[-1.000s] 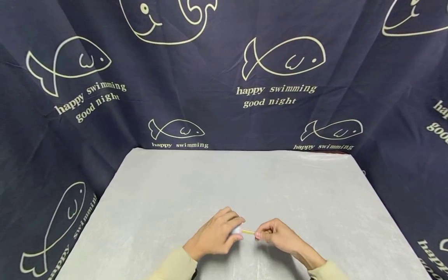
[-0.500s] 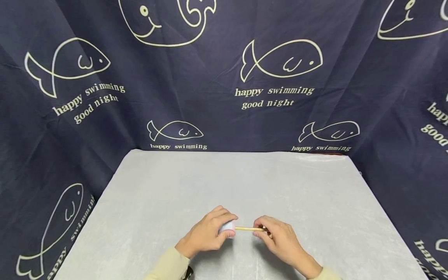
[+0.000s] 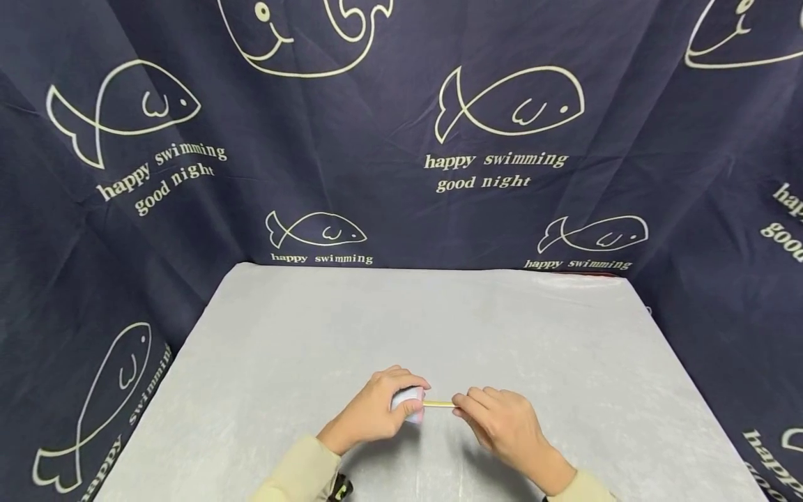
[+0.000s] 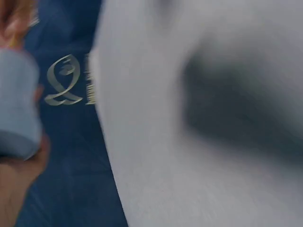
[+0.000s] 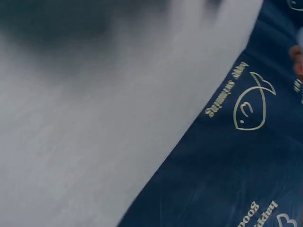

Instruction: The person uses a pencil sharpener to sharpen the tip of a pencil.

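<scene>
My left hand [image 3: 370,411] grips a small light blue pencil sharpener [image 3: 406,399] with a pink end, thumb in front and fingers over the top. A thin yellow pencil [image 3: 439,404] runs from the pink end across to my right hand [image 3: 502,422], which pinches it. The tip inside the sharpener and the far end under the right fingers are hidden. In the left wrist view the sharpener's rounded body [image 4: 16,94] is blurred at the left edge, fingers below it. Only a few fingertips [image 5: 297,61] show at the right edge of the right wrist view.
Both hands are above the near middle of a table with a pale grey cloth [image 3: 401,321]. Dark blue curtains [image 3: 401,139] with fish drawings hang behind and at both sides. A dark band [image 3: 341,487] shows at the left wrist.
Half a second ago the right hand's fingers were spread around the pencil's end; now they are rolled over it, with less pencil showing. The left hand still holds the sharpener, slightly tilted.
</scene>
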`<state>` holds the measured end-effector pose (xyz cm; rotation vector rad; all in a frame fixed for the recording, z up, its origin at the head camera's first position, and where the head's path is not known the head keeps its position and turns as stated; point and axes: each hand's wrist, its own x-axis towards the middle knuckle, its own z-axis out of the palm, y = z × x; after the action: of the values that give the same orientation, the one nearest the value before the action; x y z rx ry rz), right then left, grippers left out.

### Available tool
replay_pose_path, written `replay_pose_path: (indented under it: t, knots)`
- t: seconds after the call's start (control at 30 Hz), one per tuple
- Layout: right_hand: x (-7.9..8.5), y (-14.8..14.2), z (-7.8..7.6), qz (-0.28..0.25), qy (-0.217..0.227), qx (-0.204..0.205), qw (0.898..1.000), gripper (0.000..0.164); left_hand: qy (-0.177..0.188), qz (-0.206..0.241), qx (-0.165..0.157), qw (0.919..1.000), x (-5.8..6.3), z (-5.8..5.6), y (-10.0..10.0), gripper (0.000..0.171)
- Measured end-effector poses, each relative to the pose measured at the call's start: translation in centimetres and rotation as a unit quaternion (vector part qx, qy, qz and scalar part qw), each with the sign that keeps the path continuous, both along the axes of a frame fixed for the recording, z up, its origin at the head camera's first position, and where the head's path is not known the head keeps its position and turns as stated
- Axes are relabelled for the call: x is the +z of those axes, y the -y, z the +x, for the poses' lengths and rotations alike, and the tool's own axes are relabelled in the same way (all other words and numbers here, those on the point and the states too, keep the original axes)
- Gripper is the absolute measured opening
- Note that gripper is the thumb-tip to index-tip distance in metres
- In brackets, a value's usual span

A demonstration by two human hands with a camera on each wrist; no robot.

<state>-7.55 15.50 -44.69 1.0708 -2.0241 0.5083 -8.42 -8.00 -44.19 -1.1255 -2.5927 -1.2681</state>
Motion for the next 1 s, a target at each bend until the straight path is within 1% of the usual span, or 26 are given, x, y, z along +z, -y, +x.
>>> replay_pose_path:
  t: [0.03,0.07,0.1,0.13,0.17,0.2,0.23,0.27,0.3,0.33,0.37,0.4,0.43,0.47,0.5,0.53,0.57,0.6,0.63,0.67,0.73,0.8,0.87,0.93,0.97,1.0]
  knots:
    - [0.0,-0.1,0.2,-0.001,0.062,0.005,0.998,0.028,-0.053,-0.008,-0.003,0.9986,-0.4,0.1,-0.1,0.023]
    - [0.1,-0.2,0.4,0.000,0.144,0.009,0.989,0.024,-0.112,-0.018,-0.006,0.9935,-0.7,0.2,-0.2,0.025]
    - [0.3,-0.4,0.5,-0.004,0.240,0.022,0.971,0.021,-0.170,-0.028,-0.008,0.9850,-1.1,0.3,-0.3,0.027]
    - [0.4,-0.7,0.5,-0.013,0.341,0.044,0.939,0.018,-0.224,-0.038,-0.008,0.9739,-1.4,0.5,-0.5,0.031]
    - [0.5,-0.9,0.5,-0.029,0.433,0.066,0.898,0.016,-0.271,-0.046,-0.006,0.9615,-1.7,0.6,-0.6,0.035]
    - [0.7,-1.1,0.5,-0.044,0.509,0.080,0.856,0.015,-0.304,-0.053,-0.006,0.9511,-1.8,0.7,-0.7,0.039]
    - [0.9,-1.3,0.4,-0.055,0.569,0.086,0.816,0.015,-0.330,-0.059,-0.005,0.9423,-2.0,0.7,-0.7,0.043]
    - [1.0,-1.3,0.2,-0.061,0.612,0.088,0.784,0.017,-0.344,-0.062,-0.005,0.9368,-2.0,0.7,-0.8,0.046]
    - [1.1,-1.3,0.1,-0.063,0.629,0.091,0.769,0.019,-0.352,-0.065,-0.005,0.9338,-2.1,0.7,-0.7,0.045]
    - [1.0,-1.2,0.1,-0.060,0.626,0.089,0.773,0.019,-0.353,-0.065,-0.003,0.9332,-2.2,0.6,-0.6,0.045]
    - [1.0,-1.1,0.2,-0.051,0.604,0.074,0.792,0.017,-0.349,-0.066,-0.001,0.9347,-2.2,0.5,-0.5,0.045]
    - [0.9,-0.8,0.3,-0.038,0.572,0.050,0.818,0.014,-0.341,-0.067,0.002,0.9377,-2.2,0.4,-0.4,0.046]
    - [0.8,-0.6,0.4,-0.025,0.531,0.024,0.847,0.011,-0.329,-0.066,0.006,0.9419,-2.2,0.3,-0.2,0.045]
    - [0.6,-0.4,0.4,-0.013,0.481,0.002,0.877,0.009,-0.309,-0.064,0.010,0.9488,-2.1,0.2,-0.1,0.044]
    - [0.4,-0.3,0.5,-0.003,0.421,-0.016,0.907,0.010,-0.284,-0.060,0.014,0.9568,-2.1,0.1,0.1,0.041]
    - [0.1,-0.2,0.5,0.007,0.359,-0.028,0.933,0.011,-0.255,-0.055,0.017,0.9652,-1.9,0.0,0.2,0.038]
    - [-0.1,-0.1,0.5,0.016,0.300,-0.038,0.953,0.012,-0.224,-0.049,0.022,0.9732,-1.8,0.0,0.4,0.035]
    - [-0.3,-0.1,0.4,0.021,0.246,-0.045,0.968,0.014,-0.192,-0.041,0.025,0.9802,-1.6,0.0,0.5,0.031]
    - [-0.5,-0.1,0.3,0.025,0.198,-0.050,0.979,0.016,-0.160,-0.033,0.027,0.9862,-1.4,-0.1,0.6,0.029]
    - [-0.7,-0.1,0.2,0.027,0.155,-0.053,0.986,0.021,-0.125,-0.028,0.030,0.9913,-1.2,-0.1,0.7,0.028]
    - [-0.9,-0.1,0.0,0.024,0.089,-0.049,0.995,0.031,-0.056,-0.024,0.027,0.9978,-0.7,-0.3,0.9,0.026]
    - [-0.9,-0.1,-0.1,0.011,0.033,-0.033,0.999,0.033,0.027,-0.025,0.017,0.9992,-0.1,-0.5,0.9,0.024]
    - [-0.9,0.1,-0.3,-0.006,-0.021,-0.014,1.000,0.033,0.104,-0.028,0.004,0.9942,0.4,-0.7,1.0,0.026]
    - [-0.9,0.2,-0.4,-0.021,-0.067,-0.002,0.998,0.033,0.154,-0.022,-0.007,0.9877,0.7,-0.9,0.9,0.029]
    - [-0.9,0.3,-0.3,-0.026,-0.077,-0.001,0.997,0.033,0.159,-0.018,-0.011,0.9870,0.7,-0.9,0.8,0.029]
    - [-0.8,0.5,-0.2,-0.030,-0.074,-0.002,0.997,0.034,0.147,-0.017,-0.014,0.9888,0.7,-0.9,0.8,0.028]
